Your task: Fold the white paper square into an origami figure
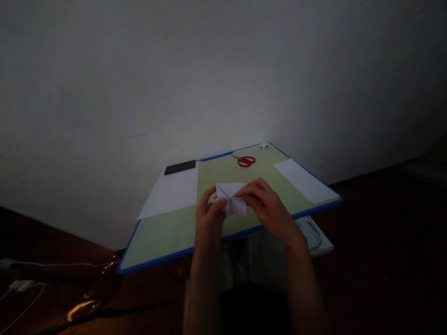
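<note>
Between my two hands, over the near part of a pale green table with a blue rim, is a folded white paper [231, 191] with creases meeting near its centre. My left hand [209, 216] grips its left side, thumb on the upper face and fingers mostly hidden behind. From the right, my right hand [267, 207] has its fingertips closed on the paper near the middle and right edge. Parts of the underside are hidden by the paper itself.
The table [167, 237] stands against a grey wall. On it lie red-handled scissors [246, 161], a small folded paper piece [265, 145], a dark phone-like slab [179, 167] on white paper [174, 190], and another white sheet [303, 180]. White cables [21, 284] lie at lower left.
</note>
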Available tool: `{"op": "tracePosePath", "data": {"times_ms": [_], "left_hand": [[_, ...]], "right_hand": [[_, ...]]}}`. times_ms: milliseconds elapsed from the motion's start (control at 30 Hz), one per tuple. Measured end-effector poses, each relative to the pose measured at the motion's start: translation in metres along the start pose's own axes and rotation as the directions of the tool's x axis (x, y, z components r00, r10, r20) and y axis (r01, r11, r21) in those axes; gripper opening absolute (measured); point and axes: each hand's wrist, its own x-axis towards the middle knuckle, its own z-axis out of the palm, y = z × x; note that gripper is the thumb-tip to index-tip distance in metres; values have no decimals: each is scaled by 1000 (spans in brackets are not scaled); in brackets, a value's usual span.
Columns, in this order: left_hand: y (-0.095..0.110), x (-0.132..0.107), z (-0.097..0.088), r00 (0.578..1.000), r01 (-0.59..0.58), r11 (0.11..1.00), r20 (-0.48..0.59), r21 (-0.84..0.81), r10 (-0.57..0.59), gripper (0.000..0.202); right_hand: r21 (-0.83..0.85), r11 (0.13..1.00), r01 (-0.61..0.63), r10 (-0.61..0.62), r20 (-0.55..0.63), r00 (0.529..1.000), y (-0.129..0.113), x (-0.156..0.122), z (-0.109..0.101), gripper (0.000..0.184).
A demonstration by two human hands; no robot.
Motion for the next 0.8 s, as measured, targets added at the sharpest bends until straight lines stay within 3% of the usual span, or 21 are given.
{"op": "tracePosePath", "data": {"times_ms": [167,300,467,800], "left_hand": [[5,-1,-11,995,50,989,74,136,-60,47],[1,-2,-18,990,30,968,128,248,-63,33],[-5,0,-19,971,29,964,221,265,-90,26],[-9,0,-15,962,15,950,254,311,-98,29]], "right_hand": [[-1,1000,21,-21,28,999,1,-1,-4,16],[50,999,1,-2,26,1000,-2,-1,-3,14],[87,995,-57,58,-12,998,-6,-1,-2,15],[124,976,-178,187,-69,980,-2,-1,3,15]]}}
